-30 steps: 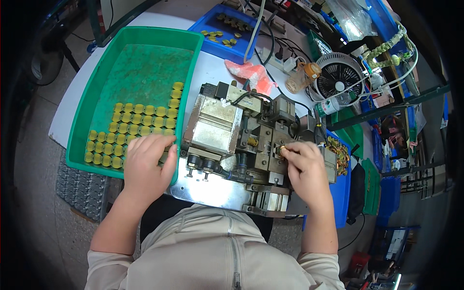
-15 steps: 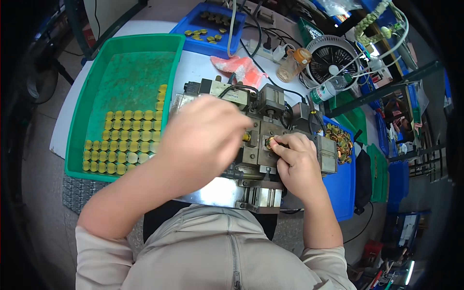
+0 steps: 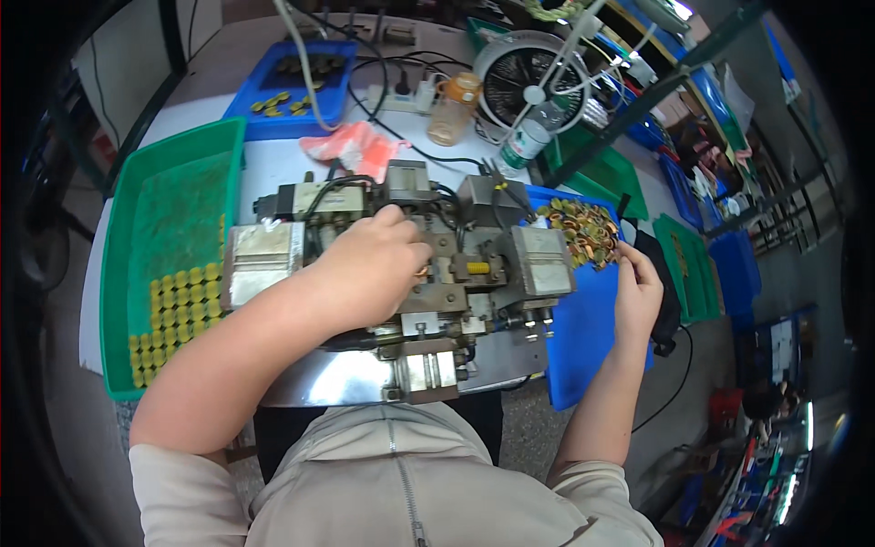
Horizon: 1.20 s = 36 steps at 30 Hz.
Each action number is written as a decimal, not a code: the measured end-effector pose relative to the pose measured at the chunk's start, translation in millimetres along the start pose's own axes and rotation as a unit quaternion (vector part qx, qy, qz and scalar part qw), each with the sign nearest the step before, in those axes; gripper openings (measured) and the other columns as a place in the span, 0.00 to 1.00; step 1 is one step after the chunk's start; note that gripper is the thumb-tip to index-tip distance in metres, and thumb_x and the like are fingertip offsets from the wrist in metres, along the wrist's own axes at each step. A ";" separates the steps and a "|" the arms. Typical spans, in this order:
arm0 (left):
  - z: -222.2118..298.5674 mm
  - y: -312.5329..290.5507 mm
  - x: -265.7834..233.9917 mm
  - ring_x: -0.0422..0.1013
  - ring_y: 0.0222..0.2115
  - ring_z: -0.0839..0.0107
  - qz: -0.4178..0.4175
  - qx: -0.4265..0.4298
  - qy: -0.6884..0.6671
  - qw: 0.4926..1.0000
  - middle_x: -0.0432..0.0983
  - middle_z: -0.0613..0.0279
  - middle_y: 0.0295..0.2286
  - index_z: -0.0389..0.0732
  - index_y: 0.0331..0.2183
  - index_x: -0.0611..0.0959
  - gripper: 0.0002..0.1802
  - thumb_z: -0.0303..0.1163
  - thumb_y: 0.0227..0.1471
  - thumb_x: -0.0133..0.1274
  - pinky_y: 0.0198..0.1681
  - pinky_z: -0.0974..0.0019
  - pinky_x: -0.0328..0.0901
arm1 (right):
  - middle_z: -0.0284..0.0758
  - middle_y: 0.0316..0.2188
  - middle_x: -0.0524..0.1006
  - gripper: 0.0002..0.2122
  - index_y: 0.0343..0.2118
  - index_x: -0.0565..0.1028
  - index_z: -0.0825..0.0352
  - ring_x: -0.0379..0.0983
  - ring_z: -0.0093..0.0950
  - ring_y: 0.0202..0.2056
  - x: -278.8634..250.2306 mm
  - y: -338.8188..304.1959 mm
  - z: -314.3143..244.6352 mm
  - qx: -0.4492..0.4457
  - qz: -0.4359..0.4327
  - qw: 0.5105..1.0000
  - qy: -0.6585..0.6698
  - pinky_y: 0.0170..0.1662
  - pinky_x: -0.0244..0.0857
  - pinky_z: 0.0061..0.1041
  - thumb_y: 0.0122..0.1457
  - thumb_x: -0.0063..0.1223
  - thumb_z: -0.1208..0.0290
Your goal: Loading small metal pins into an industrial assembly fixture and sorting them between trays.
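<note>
A metal clamping machine (image 3: 433, 296) with several steel blocks stands in front of me. My left hand (image 3: 383, 260) is over its middle, fingers curled and pinched together. A small coppery round part (image 3: 422, 271) shows at those fingertips, partly covered by them. To the right, my right hand (image 3: 638, 287) reaches to the edge of a heap of small brass-coloured round parts (image 3: 579, 230) in a blue tray (image 3: 583, 342). Its thumb and forefinger are drawn together at the heap; what is between them is too small to make out. A yellow spring (image 3: 478, 268) sits on the machine.
At the left, a green tray (image 3: 118, 273) holds rows of yellow round parts (image 3: 187, 301), partly behind my left forearm. Further back are another blue tray (image 3: 342, 100), a pink-and-white cloth (image 3: 355, 149), an orange-lidded jar (image 3: 451, 114), a plastic bottle (image 3: 533, 137), a fan (image 3: 519, 77) and cables.
My right hand has left the machine and moved right to the heap of parts. My left hand has come down onto the machine's middle. The whole view has turned toward the right.
</note>
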<state>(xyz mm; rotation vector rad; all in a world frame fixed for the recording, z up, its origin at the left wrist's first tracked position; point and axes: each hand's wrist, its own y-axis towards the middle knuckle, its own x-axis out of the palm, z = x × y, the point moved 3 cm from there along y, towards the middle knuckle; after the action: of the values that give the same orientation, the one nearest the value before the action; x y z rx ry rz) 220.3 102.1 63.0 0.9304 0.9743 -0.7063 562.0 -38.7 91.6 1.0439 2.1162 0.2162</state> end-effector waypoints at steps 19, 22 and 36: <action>10.6 6.8 -6.2 0.69 0.41 0.55 -0.046 -0.021 0.035 0.998 0.76 0.54 0.36 0.35 0.39 0.83 0.12 0.26 0.50 0.58 0.49 0.59 0.67 | 0.41 0.36 0.82 0.16 0.43 0.80 0.69 0.77 0.42 0.37 71.7 18.5 144.6 0.068 -0.100 0.951 -0.283 0.42 0.72 0.36 0.54 0.59 0.66; 10.3 7.0 -5.2 0.69 0.40 0.55 -0.048 -0.019 0.047 0.998 0.76 0.54 0.36 0.35 0.38 0.83 0.11 0.27 0.50 0.58 0.49 0.59 0.67 | 0.41 0.34 0.81 0.15 0.41 0.80 0.69 0.77 0.42 0.35 73.3 20.5 143.4 0.095 -0.110 0.947 -0.287 0.40 0.72 0.37 0.53 0.60 0.65; 9.7 13.6 -4.9 0.67 0.42 0.54 -0.079 -0.013 0.052 0.995 0.78 0.50 0.37 0.35 0.35 0.84 0.12 0.26 0.44 0.57 0.48 0.57 0.66 | 0.33 0.21 0.73 0.12 0.28 0.75 0.67 0.67 0.27 0.20 34.6 -6.4 147.3 0.145 -0.136 0.954 -0.226 0.25 0.65 0.28 0.50 0.66 0.66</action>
<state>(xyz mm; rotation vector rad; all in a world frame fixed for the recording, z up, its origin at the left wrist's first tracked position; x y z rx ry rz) 233.2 99.9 74.4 0.8802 1.1565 -0.7827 646.7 -42.0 -33.9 0.8464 1.8672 -0.4422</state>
